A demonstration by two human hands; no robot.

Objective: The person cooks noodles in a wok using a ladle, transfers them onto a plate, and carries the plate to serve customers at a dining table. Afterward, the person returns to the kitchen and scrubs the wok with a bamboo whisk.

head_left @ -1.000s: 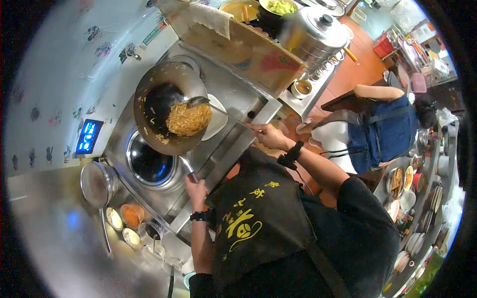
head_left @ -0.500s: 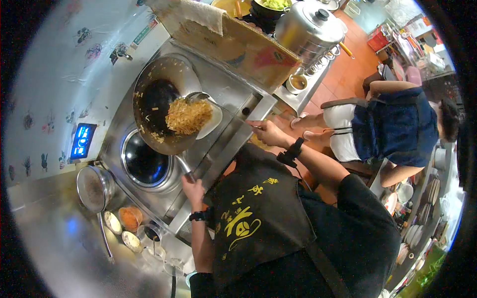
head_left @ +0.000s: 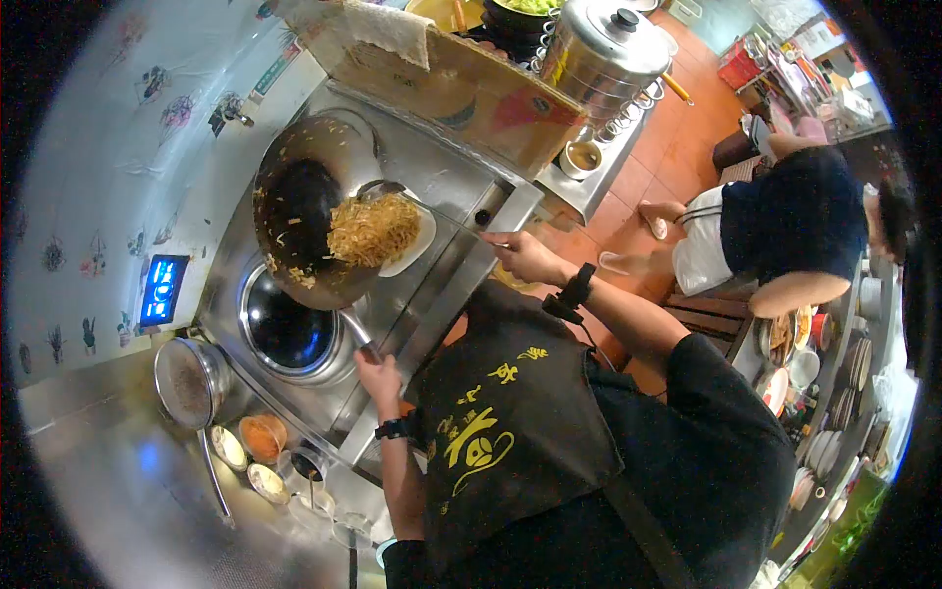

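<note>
My left hand is wrapped round the handle of a dark wok, which is tilted above the stove top. My right hand grips the long thin handle of a ladle. The ladle's head rests at the upper edge of a heap of brown fried noodles. These noodles lie at the wok's lip and over a white plate, most of which they hide. Bits of food cling to the wok's inner wall.
Beside the wok sits a round black induction hob. A strainer and seasoning bowls stand at lower left. A cardboard screen borders the far side, with a steel pot behind it. Another person stands at the right.
Some more noodles appear spread over the plate. Both hands keep their grips, with the wok shifted slightly. The other person has turned and moved an arm.
</note>
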